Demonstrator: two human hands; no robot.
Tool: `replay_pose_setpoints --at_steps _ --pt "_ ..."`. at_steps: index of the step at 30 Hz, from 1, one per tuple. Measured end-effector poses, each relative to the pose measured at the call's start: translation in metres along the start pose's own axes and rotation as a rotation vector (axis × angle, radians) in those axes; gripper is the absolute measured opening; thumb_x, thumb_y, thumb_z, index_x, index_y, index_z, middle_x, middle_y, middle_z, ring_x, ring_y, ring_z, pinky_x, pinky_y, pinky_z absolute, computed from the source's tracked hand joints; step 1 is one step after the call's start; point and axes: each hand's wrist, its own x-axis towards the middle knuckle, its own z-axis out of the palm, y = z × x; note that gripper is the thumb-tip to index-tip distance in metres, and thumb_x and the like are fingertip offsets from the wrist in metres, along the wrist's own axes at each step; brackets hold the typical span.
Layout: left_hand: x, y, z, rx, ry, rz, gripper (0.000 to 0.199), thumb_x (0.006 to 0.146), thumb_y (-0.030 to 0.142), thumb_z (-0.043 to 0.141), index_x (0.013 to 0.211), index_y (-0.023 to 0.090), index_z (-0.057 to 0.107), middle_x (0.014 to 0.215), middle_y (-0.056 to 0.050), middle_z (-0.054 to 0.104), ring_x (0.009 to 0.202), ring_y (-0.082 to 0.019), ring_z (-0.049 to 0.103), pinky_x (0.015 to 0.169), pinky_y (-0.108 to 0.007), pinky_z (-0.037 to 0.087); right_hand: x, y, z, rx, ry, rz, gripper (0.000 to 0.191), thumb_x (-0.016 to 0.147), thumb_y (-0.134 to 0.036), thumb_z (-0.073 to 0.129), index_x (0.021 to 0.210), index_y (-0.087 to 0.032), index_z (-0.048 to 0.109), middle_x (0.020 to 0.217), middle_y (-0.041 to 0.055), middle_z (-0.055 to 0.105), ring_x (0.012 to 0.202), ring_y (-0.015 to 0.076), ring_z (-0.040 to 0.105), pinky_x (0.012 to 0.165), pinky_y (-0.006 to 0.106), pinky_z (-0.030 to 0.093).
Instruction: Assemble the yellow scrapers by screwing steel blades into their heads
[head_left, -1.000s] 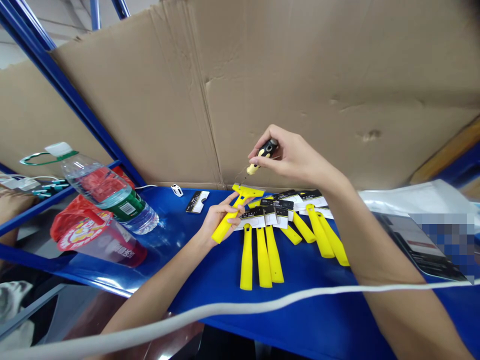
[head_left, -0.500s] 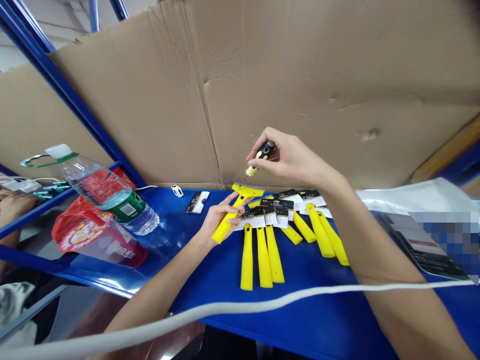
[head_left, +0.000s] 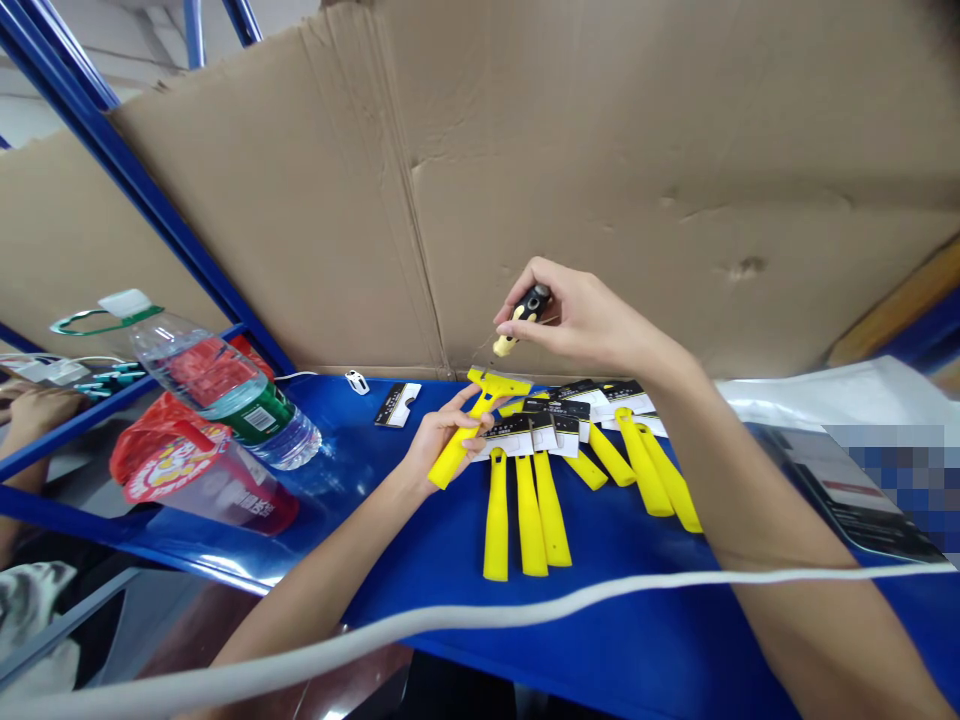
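My left hand [head_left: 442, 440] is wrapped round the handle of a yellow scraper [head_left: 459, 455], its wide head tilted up and away from me. In my right hand [head_left: 559, 305] is a screwdriver [head_left: 528, 312] with a black and pale-yellow handle, pinched between fingers and thumb. Its thin shaft points down at the scraper's head; whether the tip touches cannot be made out. Just right of my left hand lie several more yellow scrapers [head_left: 533, 520] with black and white cards [head_left: 517, 437] over their heads.
On the left stand a large water bottle [head_left: 259, 415] and a red-topped plastic cup [head_left: 225, 490]. A loose card [head_left: 397, 404] and a small white object [head_left: 357, 382] lie near the cardboard wall [head_left: 600, 150]. A white cable [head_left: 420, 622] crosses the foreground. Another person's hand [head_left: 46, 408] shows far left.
Both hands keep nearly the same pose, screwdriver over the scraper's head. The whole view has shifted very slightly; nothing was taken up or let go.
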Motion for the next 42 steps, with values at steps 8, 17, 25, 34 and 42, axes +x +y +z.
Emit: replay_pose_setpoints --at_steps 8,17,25,34,42 --pt "0.0007 0.0000 -0.0011 0.031 -0.001 0.015 0.100 0.074 -0.013 0.057 0.166 0.026 0.046 0.143 -0.019 0.072 0.076 -0.009 0.073 0.046 -0.010 0.044 -0.0008 -0.0008 -0.0021 -0.007 0.008 -0.008 0.014 0.099 -0.029 0.081 0.103 -0.025 0.068 0.104 0.0052 0.083 0.085 0.0242 0.069 0.079 0.043 0.049" --pt "-0.0001 -0.0007 0.0003 -0.004 -0.007 0.002 0.100 0.075 -0.014 0.054 0.166 0.026 0.046 0.147 -0.021 0.069 0.074 -0.008 0.071 0.045 -0.011 0.043 0.0003 0.0025 -0.0017 -0.027 0.008 -0.007 0.015 0.099 -0.029 0.082 0.103 -0.025 0.069 0.104 0.0051 0.083 0.086 0.0244 0.070 0.080 0.043 0.049" --pt "0.0007 -0.0008 -0.0010 -0.005 -0.009 0.005 0.097 0.074 -0.014 0.056 0.163 0.024 0.050 0.145 -0.021 0.069 0.075 -0.009 0.071 0.045 -0.010 0.043 0.0017 0.0046 -0.0003 -0.042 0.011 -0.013 0.015 0.098 -0.028 0.083 0.103 -0.025 0.069 0.103 0.0044 0.083 0.082 0.0233 0.068 0.077 0.042 0.049" --pt "-0.0010 -0.0006 0.0040 -0.008 0.008 -0.010 0.099 0.074 -0.013 0.054 0.165 0.026 0.049 0.148 -0.021 0.069 0.073 -0.008 0.071 0.045 -0.010 0.043 0.0005 0.0008 0.0003 -0.009 -0.016 -0.027 0.016 0.098 -0.029 0.084 0.102 -0.025 0.070 0.101 0.0036 0.084 0.084 0.0244 0.071 0.079 0.043 0.051" --pt "-0.0010 -0.0008 0.0037 0.011 0.012 -0.014 0.097 0.073 -0.012 0.056 0.163 0.025 0.051 0.144 -0.020 0.071 0.074 -0.008 0.071 0.045 -0.009 0.043 0.0000 0.0004 -0.0001 0.003 -0.031 -0.027 0.016 0.099 -0.035 0.083 0.103 -0.026 0.070 0.102 0.0034 0.083 0.083 0.0237 0.070 0.078 0.043 0.051"
